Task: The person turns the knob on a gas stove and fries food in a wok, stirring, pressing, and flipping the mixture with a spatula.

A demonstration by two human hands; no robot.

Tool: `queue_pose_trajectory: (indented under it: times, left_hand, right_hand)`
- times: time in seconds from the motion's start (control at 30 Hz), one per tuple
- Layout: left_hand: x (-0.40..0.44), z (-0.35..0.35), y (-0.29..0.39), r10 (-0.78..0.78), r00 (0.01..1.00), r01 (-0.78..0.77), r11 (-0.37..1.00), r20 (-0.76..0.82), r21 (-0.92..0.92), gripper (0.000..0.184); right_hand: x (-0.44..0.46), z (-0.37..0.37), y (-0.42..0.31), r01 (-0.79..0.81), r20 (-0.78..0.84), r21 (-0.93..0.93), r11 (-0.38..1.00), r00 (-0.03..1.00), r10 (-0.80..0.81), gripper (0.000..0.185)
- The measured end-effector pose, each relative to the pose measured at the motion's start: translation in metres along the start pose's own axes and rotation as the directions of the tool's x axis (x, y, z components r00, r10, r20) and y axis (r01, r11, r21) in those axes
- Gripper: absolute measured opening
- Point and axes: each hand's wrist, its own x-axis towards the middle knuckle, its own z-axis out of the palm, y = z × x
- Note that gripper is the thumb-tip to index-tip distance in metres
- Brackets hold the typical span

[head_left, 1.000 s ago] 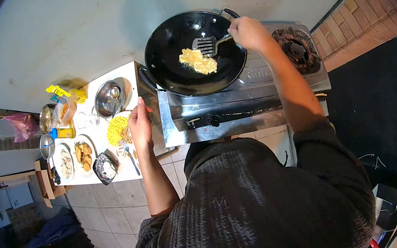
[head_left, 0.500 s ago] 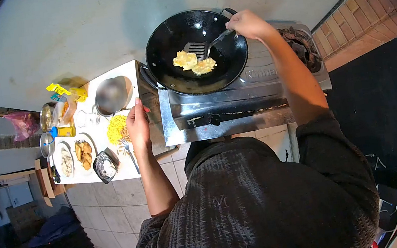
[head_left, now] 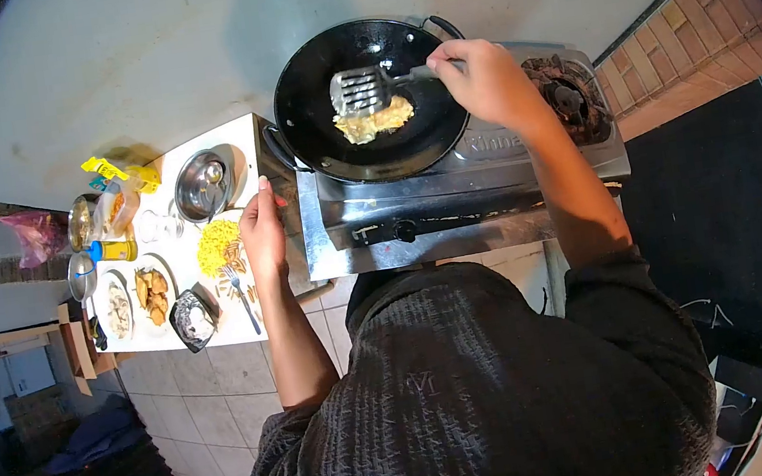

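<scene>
My right hand (head_left: 479,81) is closed around the handle of a slotted spatula (head_left: 362,91). The spatula's blade is over the wok (head_left: 320,140), partly covering pale yellow pieces of what looks like fried egg (head_left: 377,121). The wok sits on a gas stove (head_left: 367,206). My left hand (head_left: 263,239) is by the right edge of the white table, thumb upward and fingers curled. A small red bit shows beside it; whatever its fingers grip is hidden. Close by lie yellow shredded food (head_left: 217,248), brown strips and a fork (head_left: 242,300).
On the white table (head_left: 234,146) stand a steel bowl (head_left: 204,186), a plate of brown food pieces (head_left: 154,292), a plate of pale food (head_left: 118,306), a black dish (head_left: 192,319) and a yellow jar (head_left: 113,251). A second burner (head_left: 567,98) lies right of the wok.
The spatula has shifted left and tipped, its blade now above the egg pieces. The two pieces, earlier side by side, now appear bunched together. My left hand has hardly moved.
</scene>
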Motion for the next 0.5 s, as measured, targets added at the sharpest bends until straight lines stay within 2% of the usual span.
queue_pose_trajectory:
  times: [0.2, 0.5]
  left_hand:
    - [-0.001, -0.001, -0.003, -0.009, 1.0, 0.009, 1.0, -0.006, 0.0, 0.046]
    - [-0.002, -0.002, -0.01, -0.019, 1.0, 0.019, 1.0, -0.008, 0.011, 0.045]
  right_hand:
    - [0.001, -0.003, 0.024, 0.042, -0.133, -0.161, 0.986, 0.989, -0.064, 0.019]
    - [0.039, 0.004, 0.041, -0.001, 0.098, -0.411, 0.912, 0.994, 0.046, 0.017]
